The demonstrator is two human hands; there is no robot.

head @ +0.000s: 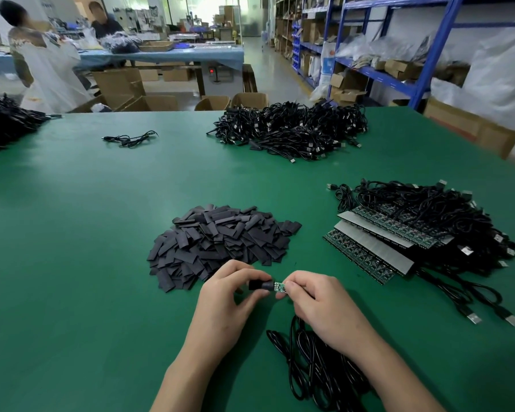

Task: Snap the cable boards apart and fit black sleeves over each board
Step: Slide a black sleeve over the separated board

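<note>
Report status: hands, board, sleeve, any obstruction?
Left hand pinches short black sleeve; right hand pinches small green circuit board. Sleeve at board's end, board mostly bare. Nothing blocking between them.

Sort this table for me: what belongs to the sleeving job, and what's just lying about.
In the job: left hand pinching a black sleeve; right hand pinching the green board; its cable; sleeve pile; unsnapped board strips.

Lying about: loose cable; far cable heap; left-edge cable heap; cardboard boxes.

Left grip [224, 301] and right grip [318, 306] pinch, close together; knuckles up.
</note>
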